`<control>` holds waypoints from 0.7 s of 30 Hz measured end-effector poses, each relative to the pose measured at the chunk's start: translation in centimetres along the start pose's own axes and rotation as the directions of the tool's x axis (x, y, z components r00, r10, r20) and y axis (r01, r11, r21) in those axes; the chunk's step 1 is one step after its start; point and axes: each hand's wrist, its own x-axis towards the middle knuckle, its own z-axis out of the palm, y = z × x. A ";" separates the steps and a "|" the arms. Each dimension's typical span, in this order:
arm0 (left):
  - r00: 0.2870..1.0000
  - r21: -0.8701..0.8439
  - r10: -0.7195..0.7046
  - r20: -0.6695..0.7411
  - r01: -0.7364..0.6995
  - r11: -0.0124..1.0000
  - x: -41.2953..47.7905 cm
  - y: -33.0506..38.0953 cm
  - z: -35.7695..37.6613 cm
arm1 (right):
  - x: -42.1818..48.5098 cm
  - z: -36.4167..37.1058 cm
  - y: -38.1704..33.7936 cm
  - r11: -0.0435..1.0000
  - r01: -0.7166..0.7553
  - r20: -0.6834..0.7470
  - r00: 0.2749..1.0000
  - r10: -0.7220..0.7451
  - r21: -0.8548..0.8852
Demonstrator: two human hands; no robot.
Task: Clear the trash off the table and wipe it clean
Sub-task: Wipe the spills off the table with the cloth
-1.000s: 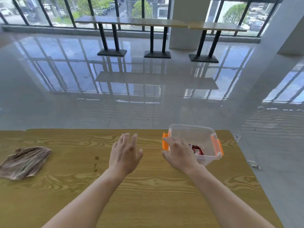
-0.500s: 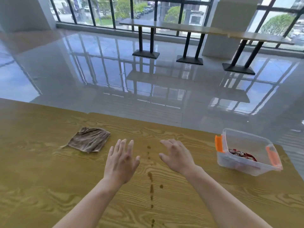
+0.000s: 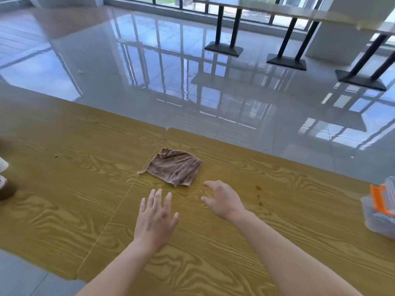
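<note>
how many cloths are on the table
1. The brown cloth lies on the wooden table near its far edge, just ahead of the left hand and right hand, untouched.

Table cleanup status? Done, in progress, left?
Done, apparently: trash pickup. No loose wrappers show; the clear bin with an orange latch sits at the right, contents unreadable. In hand: nothing. The left hand and right hand hover open just short of the brown cloth. Left: all wiping; brown drips mark the table by the right hand. A blurred item at the left edge may need clearing.
</note>
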 end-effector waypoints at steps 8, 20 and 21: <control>0.996 -0.027 0.014 0.085 -0.011 1.000 -0.1 -4.0 6.9 | 9.9 5.9 -4.7 0.988 0.093 0.124 0.989 -0.078 -0.122; 0.999 -0.043 0.027 0.017 -0.026 0.999 0.0 -4.3 7.4 | 2.4 8.6 0.5 0.904 0.042 0.026 0.999 -0.034 -0.425; 0.999 -0.033 0.030 0.018 -0.029 0.999 0.0 -4.3 7.5 | -0.4 8.8 1.3 0.905 0.021 -0.001 1.000 -0.023 -0.426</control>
